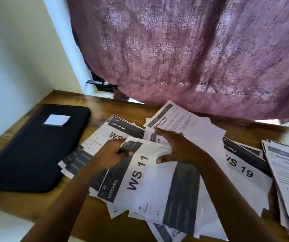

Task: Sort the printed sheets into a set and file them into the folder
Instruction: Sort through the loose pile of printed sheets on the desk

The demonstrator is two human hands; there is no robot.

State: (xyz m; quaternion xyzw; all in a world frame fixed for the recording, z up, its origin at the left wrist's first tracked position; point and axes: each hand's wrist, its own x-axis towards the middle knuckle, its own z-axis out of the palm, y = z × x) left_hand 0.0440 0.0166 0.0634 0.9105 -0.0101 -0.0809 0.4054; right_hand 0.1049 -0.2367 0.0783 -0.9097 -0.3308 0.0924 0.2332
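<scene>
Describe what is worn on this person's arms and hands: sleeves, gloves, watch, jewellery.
No sleeve shows on the left forearm or the right forearm up to the frame's lower edge. The left hand and the right hand are ungloved. No watch or bracelet shows at either wrist; no ring can be made out, though blur could hide a thin one.

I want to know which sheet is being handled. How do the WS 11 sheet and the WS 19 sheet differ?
The left hand pinches the WS 11 sheet; no hand holds the WS 19 sheet. The WS 11 sheet shows its full number and the word KITCHEN; the WS 19 sheet is partly covered, its W cut off. Both are white prints with dark bands.
</scene>
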